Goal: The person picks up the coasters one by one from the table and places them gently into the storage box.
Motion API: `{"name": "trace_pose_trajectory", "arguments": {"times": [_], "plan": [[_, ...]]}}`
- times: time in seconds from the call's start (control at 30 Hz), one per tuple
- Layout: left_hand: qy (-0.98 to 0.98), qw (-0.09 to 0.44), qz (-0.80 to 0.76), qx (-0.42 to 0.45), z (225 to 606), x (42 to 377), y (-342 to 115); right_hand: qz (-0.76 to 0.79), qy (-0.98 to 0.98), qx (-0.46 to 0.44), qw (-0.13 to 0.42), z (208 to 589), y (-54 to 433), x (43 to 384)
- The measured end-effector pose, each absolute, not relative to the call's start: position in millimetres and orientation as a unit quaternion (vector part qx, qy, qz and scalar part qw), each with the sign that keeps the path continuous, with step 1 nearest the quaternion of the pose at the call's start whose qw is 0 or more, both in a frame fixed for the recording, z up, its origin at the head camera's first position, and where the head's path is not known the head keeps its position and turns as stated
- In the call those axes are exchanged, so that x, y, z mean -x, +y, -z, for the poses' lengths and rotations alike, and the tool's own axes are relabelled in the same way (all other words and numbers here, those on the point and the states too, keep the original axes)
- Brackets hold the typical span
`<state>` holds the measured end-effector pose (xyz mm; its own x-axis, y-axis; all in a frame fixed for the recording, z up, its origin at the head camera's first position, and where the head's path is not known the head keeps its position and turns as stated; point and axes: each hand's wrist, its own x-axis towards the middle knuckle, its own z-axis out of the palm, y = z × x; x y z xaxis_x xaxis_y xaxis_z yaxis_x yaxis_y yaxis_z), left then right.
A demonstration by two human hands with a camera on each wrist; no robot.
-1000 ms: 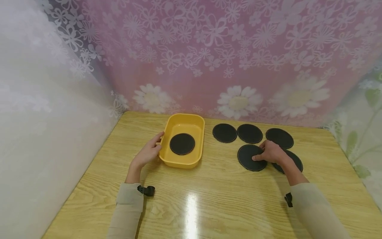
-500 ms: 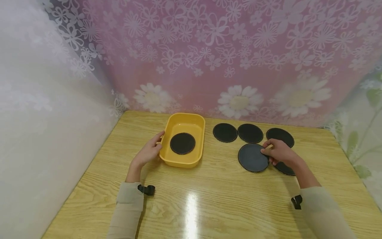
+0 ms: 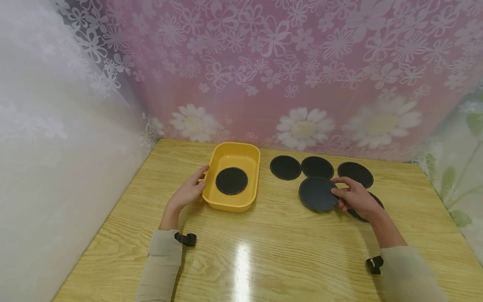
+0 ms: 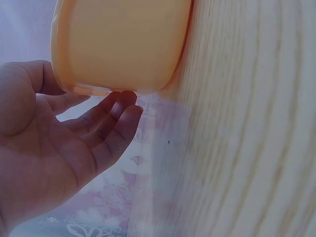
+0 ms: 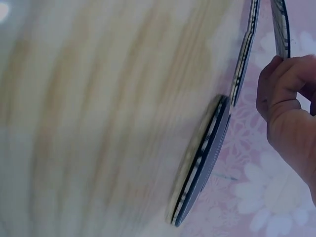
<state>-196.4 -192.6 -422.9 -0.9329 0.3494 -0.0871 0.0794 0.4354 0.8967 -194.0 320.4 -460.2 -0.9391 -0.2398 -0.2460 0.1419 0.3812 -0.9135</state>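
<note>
Head view: flat black round disc (image 3: 317,193) pinched in right hand (image 3: 356,199), raised off the light wood-grain counter (image 3: 286,247).
Left hand (image 3: 188,192), well apart from the right, grips the left edge of a yellow rounded-rectangular plastic tub (image 3: 229,207); second black disc (image 3: 232,181) lies inside. Four more black discs (image 3: 285,167) on counter, right of tub, one partly hidden by right hand. Pink floral backdrop (image 3: 245,113) behind.

Left hand (image 4: 57,143) at the left edge, palm showing, holds the yellow-orange tub (image 4: 123,44) by its wall, thumb at the rim and other fingers (image 4: 122,131) bent, tub cut off at top, wood-grain table (image 4: 252,128) filling the right side, blurry pink-white floral backdrop (image 4: 108,195) behind the hand.
</note>
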Motion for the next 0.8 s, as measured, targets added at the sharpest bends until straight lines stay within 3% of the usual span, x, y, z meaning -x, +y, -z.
{"name": "trace_pose_trajectory", "arguments": {"times": [0.8], "plan": [[0.838, 0.129, -0.515, -0.129, 429.1, 200.6, -196.5, 0.701, 0.682, 0.014, 0.209, 436.4, 237.1, 195.8]]}}
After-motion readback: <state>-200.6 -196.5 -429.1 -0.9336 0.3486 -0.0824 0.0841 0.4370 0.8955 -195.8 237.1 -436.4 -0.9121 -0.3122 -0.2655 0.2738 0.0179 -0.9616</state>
